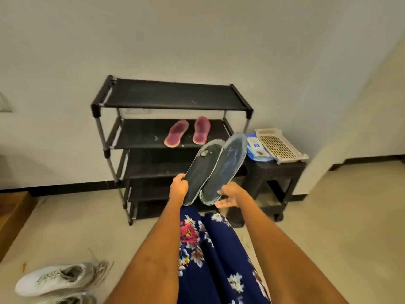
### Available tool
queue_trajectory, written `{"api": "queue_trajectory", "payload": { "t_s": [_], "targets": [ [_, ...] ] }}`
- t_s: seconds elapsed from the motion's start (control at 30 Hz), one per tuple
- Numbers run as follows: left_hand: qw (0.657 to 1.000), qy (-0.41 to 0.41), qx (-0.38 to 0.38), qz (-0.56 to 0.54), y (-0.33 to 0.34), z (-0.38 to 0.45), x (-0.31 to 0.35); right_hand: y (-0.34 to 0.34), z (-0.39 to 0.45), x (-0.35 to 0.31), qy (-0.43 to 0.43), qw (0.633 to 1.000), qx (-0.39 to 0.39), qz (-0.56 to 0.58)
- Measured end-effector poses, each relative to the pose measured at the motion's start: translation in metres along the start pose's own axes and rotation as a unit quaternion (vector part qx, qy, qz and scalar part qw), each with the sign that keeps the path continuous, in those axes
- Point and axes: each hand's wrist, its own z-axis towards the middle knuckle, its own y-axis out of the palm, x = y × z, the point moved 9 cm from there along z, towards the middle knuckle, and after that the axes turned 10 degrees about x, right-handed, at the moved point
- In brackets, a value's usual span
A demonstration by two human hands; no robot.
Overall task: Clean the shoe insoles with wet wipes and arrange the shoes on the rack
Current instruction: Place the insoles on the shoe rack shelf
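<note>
While both arms reach forward over a navy floral skirt (217,255), the left hand (179,187) grips the near end of one dark worn insole (202,170), fingers curled round its edge. The right hand (230,194) supports the heel of a second dark insole with a pale rim (228,165), thumb on top and fingers spread loosely beneath it (whether they truly clamp it I cannot tell). The two insoles touch side by side, toes tilted up toward the far right.

Behind them stands a black fabric-shelved shoe rack with grey metal poles (171,97), set against the wall. Its top shelf is bare, and on the second shelf lie two pink insoles (188,133), slightly apart, toward the right half. The held insoles overlap the rack's right front corner in view.

Just right of the rack is a dark woven-look plastic stool (274,172), carrying a blue and white wet wipe packet (256,148) and a white perforated plastic tray (280,145) that overhangs the stool's right edge.

On the near left floor lie white lace-up sneakers (59,279), well apart from the rack, with pale open floor between them. More open floor spreads to the right of the stool.
</note>
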Motion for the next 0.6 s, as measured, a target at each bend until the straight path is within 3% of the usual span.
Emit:
{"api": "queue_trajectory", "payload": {
  "t_s": [0.3,0.47,0.6],
  "targets": [
    [0.980,0.039,-0.158,0.116,0.178,-0.048,0.020,-0.125,0.028,0.122,0.078,0.989,0.090,0.089],
    [0.946,0.044,-0.240,0.214,0.295,-0.059,0.009,-0.169,0.068,0.192,0.149,0.973,0.112,0.137],
    [0.908,0.018,-0.293,0.299,0.395,-0.064,-0.038,-0.200,0.117,0.264,0.208,0.952,0.139,0.179]
  ]
}}
